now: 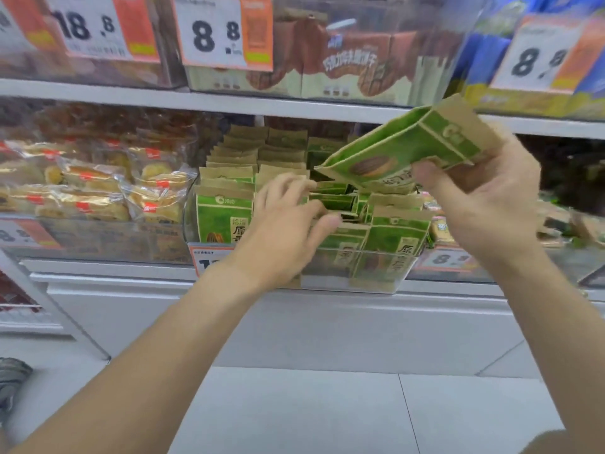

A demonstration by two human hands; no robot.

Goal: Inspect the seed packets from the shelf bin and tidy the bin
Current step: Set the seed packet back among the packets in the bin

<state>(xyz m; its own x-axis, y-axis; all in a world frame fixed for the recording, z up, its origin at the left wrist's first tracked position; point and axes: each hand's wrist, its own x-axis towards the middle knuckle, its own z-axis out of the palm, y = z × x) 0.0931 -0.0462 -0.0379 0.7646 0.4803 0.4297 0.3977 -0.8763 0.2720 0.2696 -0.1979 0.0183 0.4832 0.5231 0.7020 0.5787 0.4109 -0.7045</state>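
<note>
Fingers (425,170) of right hand (484,204) curled round one green-and-kraft paper seed packet (402,149), thumb pinching its lower edge, lifted clear of the bin toward the upper right of the frame and tilted, printed face toward the camera. Fingers (294,188) of left hand (281,237) spread fairly straight, tips pressed in among the standing rows of matching packets (229,178), gripping nothing as far as could be told. Packets stood in a clear plastic shelf bin (357,267) at centre frame; those at the right front leaned and lay askew, those at the left stood in neater files. White price label (209,31) hung at upper centre, cellophane-wrapped pastries (98,191) at left.

Judged light, thin and crinkly, contents loose inside; flexible rather than stiff, unlikely to break but easy to crease. Best taken by the flat kraft top band or pinched across both faces; rows probably squared by pushing with flat fingers.
</note>
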